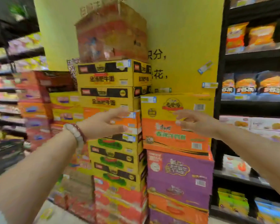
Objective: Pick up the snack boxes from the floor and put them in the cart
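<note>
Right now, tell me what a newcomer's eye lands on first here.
Tall stacks of bright snack boxes fill the centre against a yellow wall. In front, the left hand and right hand reach, fingers open, toward the yellow-and-orange box topping the right stack.

A yellow wall (184,38) carries black characters. The top right box (176,120) is yellow above, orange below, with green lettering; the box under it (179,172) is purple. The middle stack's boxes (107,75) are yellow with black bands. The bracelet (76,133) has white beads.
</note>
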Tool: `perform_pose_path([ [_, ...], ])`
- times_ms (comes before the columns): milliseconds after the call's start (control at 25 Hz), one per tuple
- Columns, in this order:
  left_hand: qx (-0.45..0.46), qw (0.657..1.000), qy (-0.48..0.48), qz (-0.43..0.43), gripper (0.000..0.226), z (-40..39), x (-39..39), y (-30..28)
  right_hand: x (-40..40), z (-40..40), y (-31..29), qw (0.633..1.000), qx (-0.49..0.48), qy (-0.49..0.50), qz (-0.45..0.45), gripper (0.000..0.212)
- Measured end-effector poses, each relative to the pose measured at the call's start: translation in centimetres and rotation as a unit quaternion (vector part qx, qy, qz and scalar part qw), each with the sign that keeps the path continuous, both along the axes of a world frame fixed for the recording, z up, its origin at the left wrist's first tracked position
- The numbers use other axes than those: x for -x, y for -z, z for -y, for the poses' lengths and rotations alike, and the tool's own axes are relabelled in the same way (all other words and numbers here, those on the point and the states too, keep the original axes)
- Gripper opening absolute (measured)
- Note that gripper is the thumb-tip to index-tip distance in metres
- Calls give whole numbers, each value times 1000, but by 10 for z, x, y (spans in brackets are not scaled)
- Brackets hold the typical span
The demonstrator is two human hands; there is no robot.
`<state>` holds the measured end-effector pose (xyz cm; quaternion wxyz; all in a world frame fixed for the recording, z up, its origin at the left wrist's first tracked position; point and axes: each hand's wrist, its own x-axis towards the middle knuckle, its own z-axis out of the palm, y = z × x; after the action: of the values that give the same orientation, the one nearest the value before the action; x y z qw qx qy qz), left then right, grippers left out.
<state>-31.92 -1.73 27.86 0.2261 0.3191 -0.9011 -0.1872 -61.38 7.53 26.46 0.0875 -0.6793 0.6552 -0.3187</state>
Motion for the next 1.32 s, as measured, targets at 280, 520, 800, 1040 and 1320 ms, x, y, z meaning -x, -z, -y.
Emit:
perform_pose_path([
  [280,7,982,-176,60,66,-4,-226,6,-214,106,15,983,-9,-183,8,39],
  [520,-16,955,-292,47,44,-5,-326,15,-338,182,24,948,-20,-316,-24,43],
  [800,-8,916,-396,58,47,57,-390,31,-422,288,33,909,-31,-413,-41,43],
  [1040,-25,891,-452,15,44,132,-418,46,-471,378,35,884,-52,-461,-57,45],
  [1320,-76,881,-468,-3,52,228,-475,106,-544,481,95,866,-116,-482,-62,43],
])
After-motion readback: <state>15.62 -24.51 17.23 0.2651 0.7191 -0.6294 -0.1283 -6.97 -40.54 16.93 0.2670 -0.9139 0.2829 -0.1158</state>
